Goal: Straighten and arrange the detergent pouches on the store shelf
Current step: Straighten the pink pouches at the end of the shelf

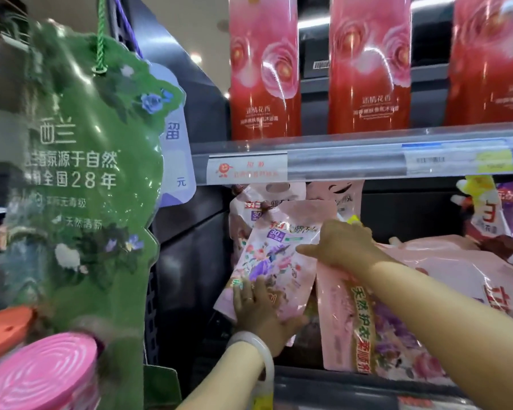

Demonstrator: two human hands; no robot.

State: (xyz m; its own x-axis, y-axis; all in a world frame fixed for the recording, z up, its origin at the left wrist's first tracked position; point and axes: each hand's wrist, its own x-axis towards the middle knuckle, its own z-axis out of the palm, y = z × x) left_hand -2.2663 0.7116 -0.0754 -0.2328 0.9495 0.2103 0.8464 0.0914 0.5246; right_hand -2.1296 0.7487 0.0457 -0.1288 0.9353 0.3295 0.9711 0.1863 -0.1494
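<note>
A pink flowered detergent pouch (274,255) stands tilted at the left end of the lower shelf. My left hand (261,312), with a pale bangle on the wrist, grips its bottom edge, thumb round the lower right corner. My right hand (342,244) lies on the pouch's right edge with fingers straight, thumb pointing left. Behind it stands another pink pouch (246,208), partly hidden. To the right a large pink pouch (350,329) lies on its side under my right forearm, with more pink pouches (444,261) flat behind it.
The upper shelf rail (353,161) with price tags runs just above the pouches and carries red bottles (264,69). A green hanging sign (80,173) fills the left. Purple-and-white pouches (498,220) stand at far right. A pink lid (39,377) sits at lower left.
</note>
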